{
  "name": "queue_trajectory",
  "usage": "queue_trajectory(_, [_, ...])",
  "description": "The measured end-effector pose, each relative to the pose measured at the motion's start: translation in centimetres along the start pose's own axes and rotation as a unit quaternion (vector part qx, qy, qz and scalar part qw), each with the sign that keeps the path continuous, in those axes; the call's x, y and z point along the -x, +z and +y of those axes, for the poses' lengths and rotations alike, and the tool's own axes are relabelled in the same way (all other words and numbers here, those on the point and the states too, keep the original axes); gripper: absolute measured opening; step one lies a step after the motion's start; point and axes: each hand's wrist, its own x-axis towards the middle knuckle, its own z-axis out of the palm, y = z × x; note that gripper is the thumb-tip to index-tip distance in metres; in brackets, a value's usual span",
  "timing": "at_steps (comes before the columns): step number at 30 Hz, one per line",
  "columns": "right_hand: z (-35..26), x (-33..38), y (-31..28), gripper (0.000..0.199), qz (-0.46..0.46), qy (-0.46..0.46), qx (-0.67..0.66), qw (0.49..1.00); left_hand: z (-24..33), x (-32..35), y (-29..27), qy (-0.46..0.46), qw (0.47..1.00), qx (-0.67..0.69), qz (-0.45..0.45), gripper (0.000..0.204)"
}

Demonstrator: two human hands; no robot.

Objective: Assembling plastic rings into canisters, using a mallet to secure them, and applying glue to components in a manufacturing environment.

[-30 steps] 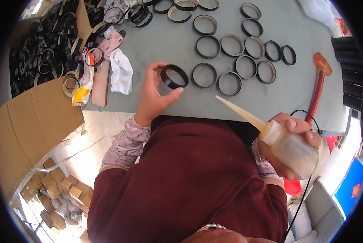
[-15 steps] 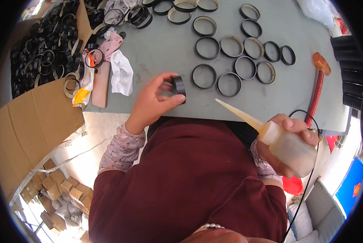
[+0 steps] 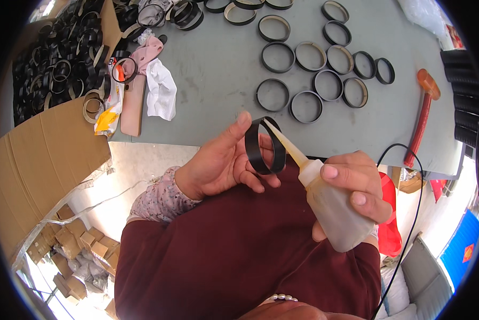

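Observation:
A black ring-shaped band [image 3: 256, 151] is held up near the table's front edge by my left hand [image 3: 223, 162], some fingers passing through or behind it. My right hand [image 3: 359, 186] grips a translucent squeeze bottle [image 3: 338, 216] with a long, tapering yellowish nozzle. The nozzle's tip meets the upper rim of the band, or lies just in front of it; which one I cannot tell. Farther off on the table, several similar black rings [image 3: 273, 95] lie flat, some with a pale inner face.
A cardboard box [image 3: 47, 154] full of black rings stands at the left. Beside it lie a pink phone-shaped slab [image 3: 133, 109], white tissue [image 3: 160, 90] and a yellow-white packet [image 3: 107, 121]. A red-handled hammer [image 3: 422, 120] rests at the right, near a thin black cable [image 3: 416, 208].
My left hand has brought the band closer to me and turned it so its opening shows. The bottle has moved left, bringing its nozzle to the band's rim.

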Motion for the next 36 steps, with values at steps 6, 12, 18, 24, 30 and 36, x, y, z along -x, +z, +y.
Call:
queue_trajectory(6, [-1.0,-0.2,-0.6,0.079,-0.019,0.041,0.045,0.998,0.3,0.1,0.6,0.069,0.997,-0.001,-0.026,0.065])
queue_trajectory(12, [-1.4,-0.1,-0.9,0.080,-0.018,0.067,0.048,0.996,0.2,0.6,1.1,0.157,0.974,-0.162,0.030,0.074])
queue_trajectory(18, [-1.8,-0.1,-1.3,0.077,-0.024,0.087,0.045,0.995,-0.1,0.3,1.7,0.297,0.922,-0.244,0.051,0.084])
queue_trajectory(24, [-1.9,0.2,-1.5,0.076,-0.004,0.109,0.000,0.994,0.2,0.8,1.8,0.357,0.856,-0.370,0.054,0.086])
queue_trajectory(30, [-2.8,1.0,-1.5,0.082,0.069,0.194,-0.054,0.977,0.6,0.6,2.0,0.454,0.729,-0.510,0.050,0.084])
queue_trajectory(36, [-3.0,0.2,-0.8,0.075,0.201,0.317,-0.009,0.927,1.3,0.5,2.2,0.520,0.566,-0.638,0.047,0.065])
